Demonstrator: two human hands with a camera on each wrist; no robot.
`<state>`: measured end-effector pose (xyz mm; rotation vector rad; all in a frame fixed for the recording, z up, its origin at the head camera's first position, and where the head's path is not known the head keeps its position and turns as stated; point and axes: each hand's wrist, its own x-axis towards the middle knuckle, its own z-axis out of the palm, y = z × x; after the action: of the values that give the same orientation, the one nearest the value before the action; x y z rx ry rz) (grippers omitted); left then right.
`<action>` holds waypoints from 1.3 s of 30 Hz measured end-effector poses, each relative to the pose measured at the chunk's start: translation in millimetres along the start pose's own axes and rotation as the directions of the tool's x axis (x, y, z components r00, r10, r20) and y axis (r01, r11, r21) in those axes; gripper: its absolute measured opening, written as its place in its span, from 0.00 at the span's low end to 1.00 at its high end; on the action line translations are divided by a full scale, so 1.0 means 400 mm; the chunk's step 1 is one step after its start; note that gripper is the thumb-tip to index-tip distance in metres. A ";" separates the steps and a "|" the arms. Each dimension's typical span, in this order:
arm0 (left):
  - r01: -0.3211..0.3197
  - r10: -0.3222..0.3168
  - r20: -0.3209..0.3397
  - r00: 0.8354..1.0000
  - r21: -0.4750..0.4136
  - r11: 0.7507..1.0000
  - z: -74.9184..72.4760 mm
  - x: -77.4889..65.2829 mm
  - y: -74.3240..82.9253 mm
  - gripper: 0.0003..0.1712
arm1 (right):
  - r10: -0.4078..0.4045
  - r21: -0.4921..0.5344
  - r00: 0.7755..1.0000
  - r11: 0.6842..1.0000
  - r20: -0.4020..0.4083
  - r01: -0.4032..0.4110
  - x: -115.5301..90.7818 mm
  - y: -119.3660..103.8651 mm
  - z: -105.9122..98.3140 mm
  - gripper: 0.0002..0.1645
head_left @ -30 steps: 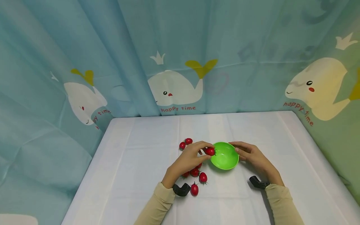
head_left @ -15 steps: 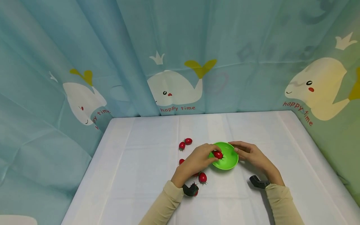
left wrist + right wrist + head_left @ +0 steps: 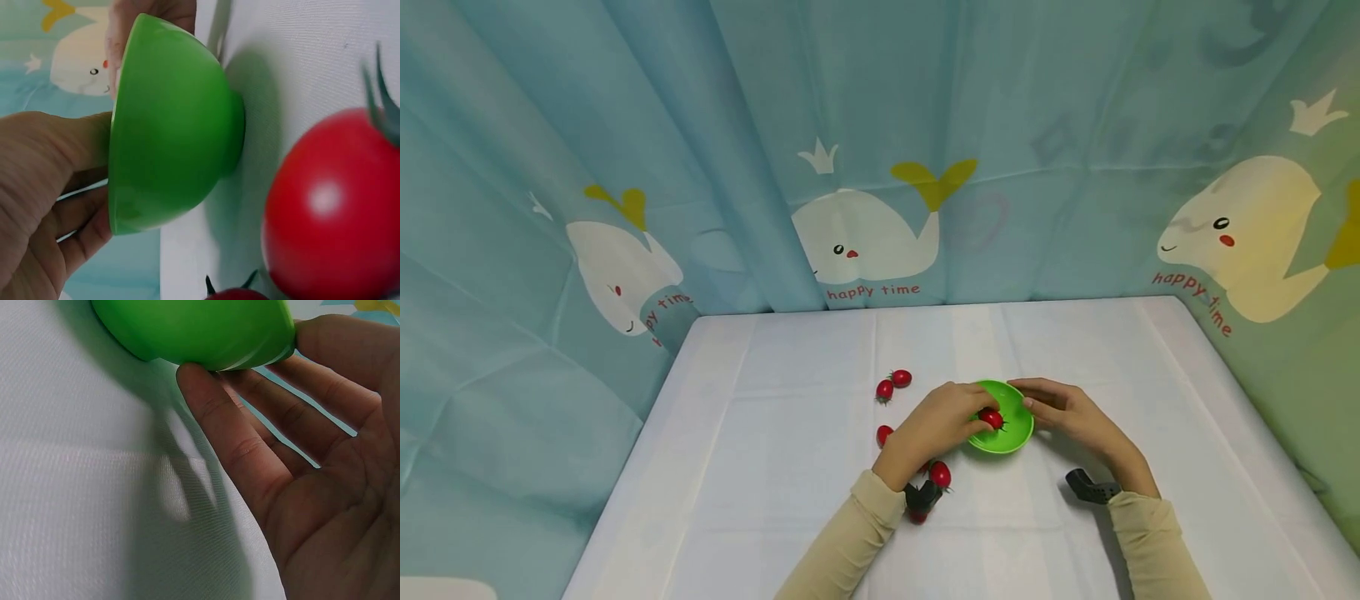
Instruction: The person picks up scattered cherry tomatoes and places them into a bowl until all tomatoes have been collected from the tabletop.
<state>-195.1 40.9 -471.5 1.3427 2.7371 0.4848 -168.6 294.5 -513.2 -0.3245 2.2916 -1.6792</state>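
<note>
My left hand (image 3: 946, 421) pinches a red cherry tomato (image 3: 992, 418) with a green calyx, low within the green bowl (image 3: 1019, 432). In the left wrist view, the wall of the bowl (image 3: 172, 125) hides that tomato and my fingertips. My right hand (image 3: 1071, 414) holds the bowl from the right side. The right wrist view has its thumb at the rim and its other fingers against the outer wall of the bowl (image 3: 206, 331). The bowl stands upright on the white cloth.
Two cherry tomatoes (image 3: 901, 378) lie together beyond my left forearm. Another tomato (image 3: 884, 434) is left of my wrist, and several more (image 3: 940, 474) lie near the black wrist strap, partly covered. A patterned curtain (image 3: 737, 208) hangs behind the white-covered table (image 3: 775, 467).
My left hand has carried the tomato rightward from the bowl's left rim and down into the bowl. The right hand has stayed at the bowl's right side.
</note>
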 end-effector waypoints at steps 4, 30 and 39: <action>0.015 -0.017 0.021 1.000 0.074 0.997 0.008 0.015 0.002 0.15 | -0.011 -0.001 1.000 1.000 0.005 0.011 0.000 0.004 0.001 0.25; 0.028 -0.029 -0.012 1.000 -0.083 0.996 -0.018 -0.026 -0.003 0.15 | -0.015 -0.032 1.000 0.999 -0.010 0.014 0.000 -0.009 0.004 0.24; 0.056 -0.078 -0.091 0.993 -0.218 0.974 -0.039 -0.102 -0.056 0.20 | -0.014 -0.056 1.000 0.998 -0.025 0.013 0.001 -0.007 0.007 0.24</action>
<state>-189.8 -7.6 -467.2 1.2011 2.6997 0.8362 -167.8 291.0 -511.2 -0.3327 2.3633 -1.6378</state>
